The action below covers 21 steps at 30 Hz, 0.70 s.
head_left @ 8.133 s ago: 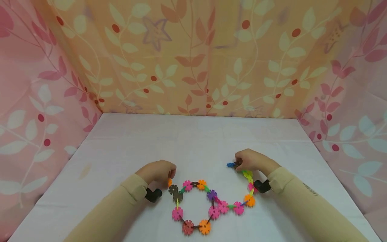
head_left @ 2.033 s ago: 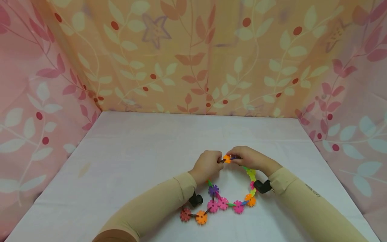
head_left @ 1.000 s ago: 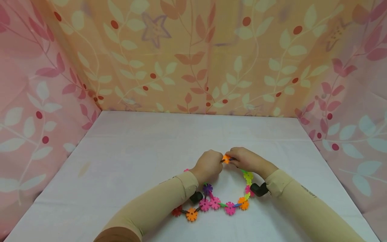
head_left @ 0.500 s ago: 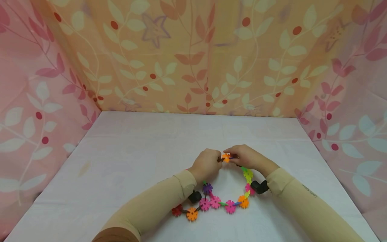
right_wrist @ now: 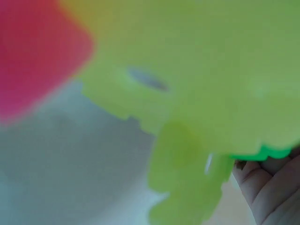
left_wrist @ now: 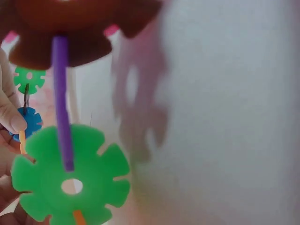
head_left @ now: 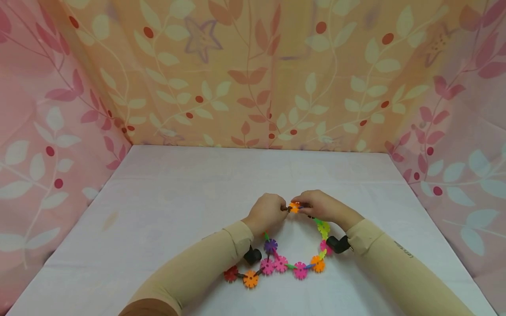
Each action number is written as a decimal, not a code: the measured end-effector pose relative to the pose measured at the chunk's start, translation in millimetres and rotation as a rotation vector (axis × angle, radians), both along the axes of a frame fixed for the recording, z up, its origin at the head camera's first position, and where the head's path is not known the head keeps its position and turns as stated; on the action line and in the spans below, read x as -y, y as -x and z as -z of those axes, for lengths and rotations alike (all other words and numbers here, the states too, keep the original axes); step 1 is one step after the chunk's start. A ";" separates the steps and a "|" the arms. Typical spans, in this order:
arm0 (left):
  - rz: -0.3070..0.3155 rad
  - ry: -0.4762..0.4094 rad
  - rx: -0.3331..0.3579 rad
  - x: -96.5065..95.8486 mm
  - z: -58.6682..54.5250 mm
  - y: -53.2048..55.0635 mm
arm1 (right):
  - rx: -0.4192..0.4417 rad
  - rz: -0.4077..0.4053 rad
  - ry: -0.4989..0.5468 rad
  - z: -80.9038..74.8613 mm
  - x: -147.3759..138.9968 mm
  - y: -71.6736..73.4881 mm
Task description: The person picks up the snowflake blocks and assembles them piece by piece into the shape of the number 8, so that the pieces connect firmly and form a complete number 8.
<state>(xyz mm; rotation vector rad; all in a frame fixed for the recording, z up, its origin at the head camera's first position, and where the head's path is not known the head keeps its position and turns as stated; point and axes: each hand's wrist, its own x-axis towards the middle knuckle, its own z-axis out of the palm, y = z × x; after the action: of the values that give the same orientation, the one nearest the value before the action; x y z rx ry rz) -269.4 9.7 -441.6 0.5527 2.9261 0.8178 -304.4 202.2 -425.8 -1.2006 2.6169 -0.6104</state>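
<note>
A chain of interlocking plastic snowflake discs runs between both hands. My left hand [head_left: 266, 213] pinches a dark brown disc [head_left: 284, 209] at its fingertips. Beside it an orange disc [head_left: 294, 207] stands in the gap between the hands. My right hand [head_left: 324, 206] grips a blue disc, seen as a blue disc [left_wrist: 33, 121] under a thumb in the left wrist view, right against the orange one. From the right hand, yellow-green discs [head_left: 324, 228] curve down to pink and orange ones. Large in the left wrist view hangs a green disc [left_wrist: 70, 173], with a purple disc [left_wrist: 62, 103] edge-on.
The chain's lower part lies on the white table [head_left: 189, 175]: a purple disc [head_left: 270, 245], pink discs [head_left: 301, 271], an orange disc [head_left: 251, 279] and a red disc [head_left: 231, 274]. My left sleeve [head_left: 197, 259] covers some of it. Floral cloth walls [head_left: 253, 87] enclose the back and sides.
Over eight seconds my left hand has moved right, bringing the loop's left-side end to the right hand. In the last second the left hand shifts slightly left; more brown disc shows.
</note>
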 end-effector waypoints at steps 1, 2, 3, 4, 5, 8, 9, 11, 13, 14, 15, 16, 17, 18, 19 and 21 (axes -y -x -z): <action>0.000 -0.001 0.001 0.0 -0.7 -0.6 | 0.000 0.002 -0.003 0.6 -0.1 0.2; 0.000 -0.003 0.000 0.1 -1.5 -1.2 | 0.000 0.004 -0.006 1.2 -0.3 0.4; 0.000 -0.003 -0.003 0.1 -2.3 -1.8 | -0.001 0.008 -0.009 1.9 -0.7 0.5; 0.001 -0.005 -0.004 0.1 -3.0 -2.3 | 0.003 0.011 -0.009 2.3 -1.0 0.7; 0.003 0.003 -0.009 0.3 -3.7 -2.6 | 0.005 0.015 -0.012 2.6 -1.0 0.6; 0.000 0.003 0.000 2.4 -4.3 -2.4 | 0.006 0.039 -0.031 2.4 -1.3 0.4; -0.002 -0.006 0.009 3.5 -4.1 -1.9 | 0.011 0.051 -0.035 1.9 -1.5 0.1; -0.016 -0.047 0.033 6.5 -3.9 -0.6 | 0.022 0.071 -0.046 0.7 -1.9 -0.3; -0.032 -0.109 0.057 9.2 -3.0 1.6 | 0.035 0.084 -0.048 -0.5 -2.2 -0.7; -0.040 -0.138 0.071 10.3 -3.0 2.6 | 0.042 0.086 -0.046 -1.0 -2.3 -0.8; -0.047 -0.164 0.084 11.0 -2.9 3.6 | 0.046 0.087 -0.044 -1.3 -2.4 -0.9; -0.055 -0.190 0.102 11.3 -2.9 4.5 | 0.047 0.085 -0.042 -1.5 -2.5 -0.8; -0.061 -0.208 0.123 11.2 -2.8 5.2 | 0.046 0.083 -0.040 -1.5 -2.5 -0.7; -0.065 -0.225 0.143 10.8 -2.9 5.9 | 0.047 0.081 -0.036 -1.5 -2.4 -0.7; -0.070 -0.239 0.164 10.1 -3.1 6.1 | 0.045 0.078 -0.031 -1.4 -2.4 -0.5; -0.079 -0.258 0.195 8.5 -3.2 6.1 | 0.041 0.071 -0.021 -1.0 -2.4 -0.3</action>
<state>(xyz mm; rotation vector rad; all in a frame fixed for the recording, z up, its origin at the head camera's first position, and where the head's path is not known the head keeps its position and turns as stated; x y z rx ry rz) -275.6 1.3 -438.5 0.3491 2.6976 1.1967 -304.1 204.5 -424.8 -1.0816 2.6351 -0.6118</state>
